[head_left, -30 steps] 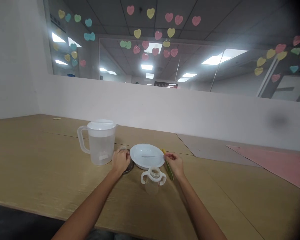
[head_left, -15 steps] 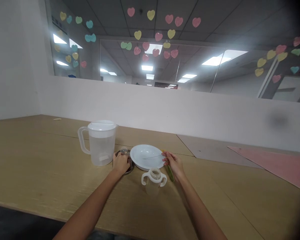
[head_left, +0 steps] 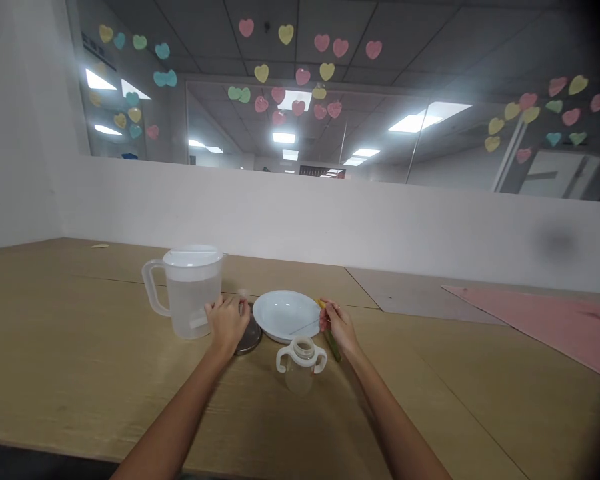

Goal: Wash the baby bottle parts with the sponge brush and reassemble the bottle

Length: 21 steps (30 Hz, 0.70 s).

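My left hand (head_left: 227, 325) is closed at the left edge of a dark round metal dish (head_left: 251, 338), beside the pitcher. Its fingertips are bent out of sight, so what they pinch cannot be made out. A small clear piece (head_left: 243, 293) shows just beyond them. My right hand (head_left: 340, 328) pinches a thin rod (head_left: 305, 327) that slants over the white bowl (head_left: 285, 310). Under that hand lies a long green and yellow item (head_left: 333, 345). In front of the bowl stands an uncapped baby bottle (head_left: 300, 377) with two white handles.
A lidded clear plastic pitcher (head_left: 193, 297) stands left of the dish. Grey (head_left: 405, 300) and pink (head_left: 545, 323) sheets lie on the wooden table (head_left: 105, 373) at the right. Behind it rises a white wall (head_left: 280, 217) below a window with heart-shaped notes.
The view has shifted, so the table things sit further left. My left hand has moved left off the dish's middle, toward the pitcher. My right hand still holds the rod at the bowl.
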Available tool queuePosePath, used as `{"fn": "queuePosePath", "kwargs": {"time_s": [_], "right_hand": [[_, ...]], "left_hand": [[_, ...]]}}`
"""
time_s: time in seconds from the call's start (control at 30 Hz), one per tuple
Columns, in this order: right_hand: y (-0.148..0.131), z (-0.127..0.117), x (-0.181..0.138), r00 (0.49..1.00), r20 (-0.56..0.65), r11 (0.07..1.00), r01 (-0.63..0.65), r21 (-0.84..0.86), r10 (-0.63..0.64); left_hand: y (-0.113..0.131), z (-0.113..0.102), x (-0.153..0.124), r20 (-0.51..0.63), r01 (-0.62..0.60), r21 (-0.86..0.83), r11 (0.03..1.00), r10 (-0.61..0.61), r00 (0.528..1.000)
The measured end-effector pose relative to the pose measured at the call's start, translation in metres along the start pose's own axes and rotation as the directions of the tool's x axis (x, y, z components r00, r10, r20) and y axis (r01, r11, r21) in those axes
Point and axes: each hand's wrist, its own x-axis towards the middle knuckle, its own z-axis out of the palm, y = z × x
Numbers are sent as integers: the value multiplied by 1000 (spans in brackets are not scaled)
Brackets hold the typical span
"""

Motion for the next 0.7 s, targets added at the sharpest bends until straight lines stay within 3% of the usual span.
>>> {"fn": "queuePosePath", "kwargs": {"time_s": [0.2,0.37,0.5,0.7], "right_hand": [[0,3,-3,1000,6,1000,10,-28,-10],[1,3,-2,1000,11,999,-2,-54,3],[2,2,-2,1000,4,999,11,-53,-11],[2,4,-3,999,8,998,41,-45,-41]], "left_hand": [[8,-2,1,-155,-43,-389,920,-19,988],[25,3,-4,-104,8,-703,711,-114,988],[38,8,-10,-41,55,-823,566,-156,987],[46,14,-20,-12,-13,-763,646,6,1000]]}}
